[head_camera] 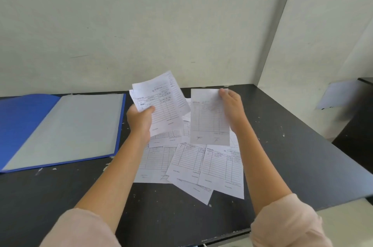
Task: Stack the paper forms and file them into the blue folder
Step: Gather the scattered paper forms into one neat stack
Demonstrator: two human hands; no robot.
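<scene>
My left hand grips a small stack of printed paper forms by its lower left corner, held up above the table. My right hand pinches a single form at its top right corner, hanging upright with its back towards me. Beneath both hands, several more forms lie scattered and overlapping on the black table. The blue folder lies open at the left, with a clear grey plastic sheet on its right half.
The black table is flecked with small paper scraps and meets a white wall at the back. Its front edge runs along the bottom right. A dark cabinet stands beyond the right edge, with a pale sheet against it.
</scene>
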